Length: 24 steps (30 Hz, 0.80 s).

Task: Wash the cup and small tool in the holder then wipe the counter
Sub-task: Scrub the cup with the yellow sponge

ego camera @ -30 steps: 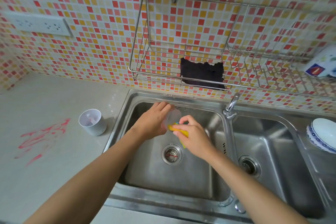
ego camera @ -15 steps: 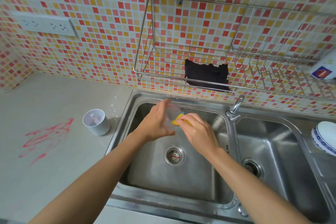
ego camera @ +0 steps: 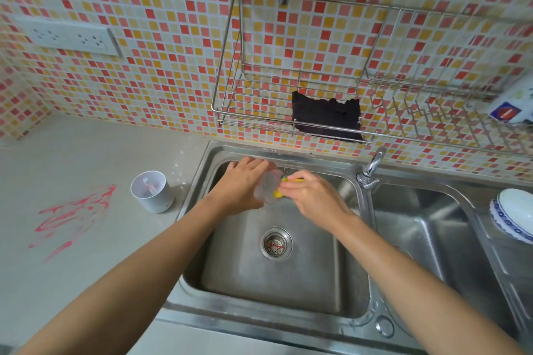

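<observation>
Here, cup in left hand, yellow tool in right hand.

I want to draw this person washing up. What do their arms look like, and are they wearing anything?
The left arm and right arm are bare as far as the picture shows: no sleeves. No gloves, rings, watch or bracelets show. The right arm looks slightly shiny.

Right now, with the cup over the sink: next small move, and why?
Probably turn the cup in the left hand so the yellow tool pinched in the right hand meets another patch: the tool touches the cup's mouth, both over the sink.
</observation>
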Available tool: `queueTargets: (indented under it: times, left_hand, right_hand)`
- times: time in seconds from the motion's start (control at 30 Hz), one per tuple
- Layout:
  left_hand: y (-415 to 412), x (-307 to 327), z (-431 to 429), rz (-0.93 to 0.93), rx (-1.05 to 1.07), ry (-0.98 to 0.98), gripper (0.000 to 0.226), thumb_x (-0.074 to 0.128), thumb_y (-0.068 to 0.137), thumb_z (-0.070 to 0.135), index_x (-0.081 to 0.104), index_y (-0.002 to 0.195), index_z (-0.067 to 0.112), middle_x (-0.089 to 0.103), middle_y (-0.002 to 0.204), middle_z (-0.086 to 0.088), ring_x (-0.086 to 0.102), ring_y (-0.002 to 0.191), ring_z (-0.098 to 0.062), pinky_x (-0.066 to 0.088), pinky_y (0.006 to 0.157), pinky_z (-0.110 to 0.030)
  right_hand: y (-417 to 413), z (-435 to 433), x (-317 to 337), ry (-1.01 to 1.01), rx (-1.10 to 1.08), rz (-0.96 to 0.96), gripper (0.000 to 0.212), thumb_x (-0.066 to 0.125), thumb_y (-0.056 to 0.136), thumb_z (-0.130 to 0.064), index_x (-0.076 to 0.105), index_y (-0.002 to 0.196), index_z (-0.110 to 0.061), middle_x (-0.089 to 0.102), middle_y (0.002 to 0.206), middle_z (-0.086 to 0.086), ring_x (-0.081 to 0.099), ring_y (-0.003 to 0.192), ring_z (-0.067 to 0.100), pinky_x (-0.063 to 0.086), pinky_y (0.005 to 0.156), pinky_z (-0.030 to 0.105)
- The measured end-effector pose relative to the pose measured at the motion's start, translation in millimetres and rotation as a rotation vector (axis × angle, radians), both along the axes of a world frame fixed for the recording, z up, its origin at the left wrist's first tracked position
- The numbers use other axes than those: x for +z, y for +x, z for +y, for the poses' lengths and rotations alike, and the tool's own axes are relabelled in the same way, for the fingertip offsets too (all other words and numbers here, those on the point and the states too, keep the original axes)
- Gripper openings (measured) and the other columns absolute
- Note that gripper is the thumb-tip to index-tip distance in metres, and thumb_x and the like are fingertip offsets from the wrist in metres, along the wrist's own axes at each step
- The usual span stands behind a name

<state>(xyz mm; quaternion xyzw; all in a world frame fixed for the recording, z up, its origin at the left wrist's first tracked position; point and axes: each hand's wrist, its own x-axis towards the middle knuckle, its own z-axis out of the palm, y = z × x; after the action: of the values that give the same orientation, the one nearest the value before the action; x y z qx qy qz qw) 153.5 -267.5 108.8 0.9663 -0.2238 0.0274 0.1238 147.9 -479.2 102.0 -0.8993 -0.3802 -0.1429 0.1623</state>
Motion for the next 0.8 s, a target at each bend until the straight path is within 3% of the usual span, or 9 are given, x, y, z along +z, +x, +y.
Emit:
queueTargets:
  times: [0.13,0.2,0.27,0.3,0.4,0.5,0.57,0.7,0.8]
  left_hand:
    - [2.1,2.7,-5.2,-0.047,-0.018,-0.018,0.071,0.078,0.068,0.036,0.041,0.129,0.031,0.052,0.130,0.009,0.045,0.121,-0.017,0.039,0.096,-0.037]
    - [3.5,0.2,-3.7,-0.046,-0.053,0.021,0.071,0.077,0.069,0.038,0.040,0.130,0.030,0.052,0.129,0.008,0.045,0.120,-0.017,0.042,0.097,-0.038]
    - [2.2,-4.6,-0.8,-0.014,-0.071,0.012,0.073,0.078,0.067,0.037,0.041,0.130,0.028,0.052,0.128,0.006,0.046,0.118,-0.018,0.045,0.094,-0.040]
    - [0.9,-6.9,0.4,-0.002,-0.074,-0.008,0.073,0.078,0.066,0.036,0.042,0.129,0.027,0.054,0.126,0.005,0.048,0.116,-0.019,0.047,0.092,-0.040]
    - [-2.6,-11.0,-0.4,0.002,-0.092,-0.063,0.072,0.079,0.065,0.024,0.046,0.128,0.022,0.055,0.124,0.003,0.049,0.113,-0.019,0.049,0.091,-0.037]
    - [-4.8,-12.0,-3.2,0.025,-0.074,-0.100,0.072,0.078,0.065,0.017,0.046,0.130,0.020,0.054,0.125,0.002,0.046,0.116,-0.019,0.048,0.095,-0.033]
    - [-6.0,-13.3,-2.7,0.048,-0.067,-0.095,0.072,0.079,0.067,0.020,0.045,0.131,0.022,0.053,0.125,0.002,0.045,0.117,-0.019,0.048,0.094,-0.034]
    - [-7.1,-12.1,1.7,0.083,-0.059,-0.082,0.077,0.082,0.065,0.023,0.044,0.133,0.019,0.053,0.126,0.000,0.043,0.119,-0.020,0.045,0.096,-0.033]
    - [-8.9,-8.8,1.4,0.100,-0.068,-0.062,0.078,0.081,0.067,0.023,0.043,0.134,0.019,0.053,0.128,-0.001,0.043,0.119,-0.020,0.042,0.098,-0.031]
  right_hand:
    - [-11.3,13.5,-10.2,0.128,-0.083,0.012,0.027,0.072,0.074,0.002,0.076,0.098,-0.011,0.073,0.094,0.005,0.065,0.091,0.025,0.055,0.078,0.032]
    - [-22.7,26.5,-11.0,0.329,-0.170,0.318,0.022,0.067,0.083,-0.003,0.076,0.101,-0.012,0.072,0.096,0.006,0.064,0.091,0.020,0.046,0.086,0.021]
    - [-22.7,28.5,-9.6,0.404,-0.225,0.561,0.022,0.064,0.086,-0.007,0.076,0.103,-0.016,0.072,0.098,0.003,0.064,0.094,0.015,0.045,0.088,0.021]
    - [-19.9,25.4,-9.8,0.356,-0.183,0.526,0.023,0.064,0.086,-0.006,0.076,0.102,-0.016,0.073,0.098,0.002,0.064,0.095,0.015,0.047,0.088,0.023]
    - [-8.0,13.0,-15.2,-0.025,-0.008,0.011,0.023,0.072,0.074,-0.003,0.076,0.091,-0.017,0.072,0.091,-0.004,0.061,0.099,0.019,0.053,0.074,0.034]
    - [-8.7,15.6,-23.5,-0.129,-0.026,-0.122,0.020,0.071,0.071,-0.006,0.072,0.088,-0.018,0.069,0.089,-0.007,0.057,0.100,0.019,0.050,0.066,0.034]
    - [-19.8,27.5,-27.5,0.028,-0.100,0.028,0.019,0.067,0.076,-0.004,0.074,0.087,-0.018,0.070,0.085,-0.007,0.056,0.094,0.017,0.050,0.071,0.032]
    - [-29.6,40.5,-19.1,0.585,-0.311,0.803,0.019,0.065,0.087,-0.008,0.077,0.098,-0.019,0.072,0.090,-0.012,0.063,0.084,0.001,0.045,0.078,0.012]
    - [-22.7,27.5,-14.0,0.480,-0.243,0.755,0.019,0.066,0.087,-0.012,0.076,0.099,-0.021,0.074,0.092,-0.010,0.065,0.088,0.005,0.048,0.084,0.022]
